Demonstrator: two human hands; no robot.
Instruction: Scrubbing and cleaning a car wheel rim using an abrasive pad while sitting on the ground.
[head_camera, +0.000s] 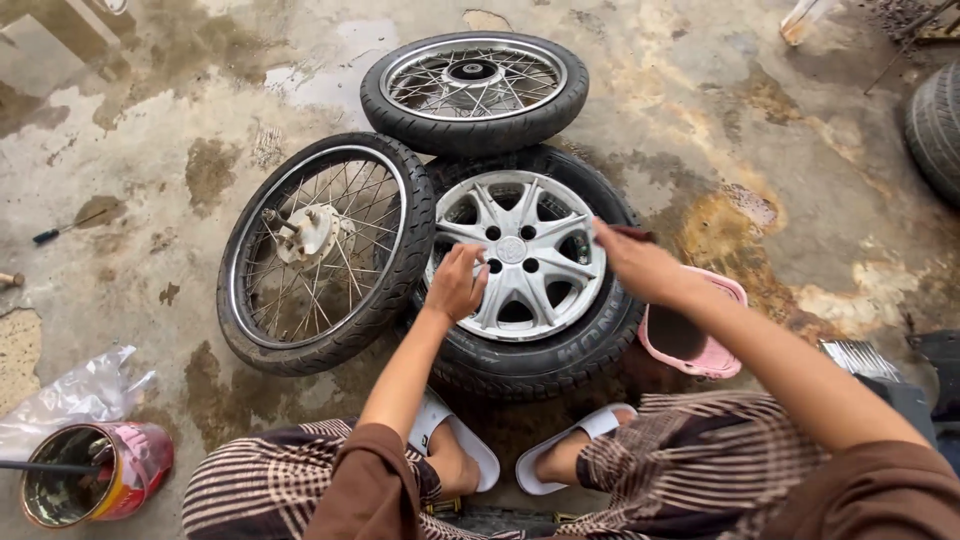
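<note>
Wet, stained concrete carries a car wheel lying flat near its middle, heavy and stiff, best gripped by the tyre; the left hand curls loosely on its silver hubcap, the right hand pinches a dark tool.

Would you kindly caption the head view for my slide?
Both hands, left and right, rest on a silver car wheel lying beside two spoked wheels on wet concrete.
</note>
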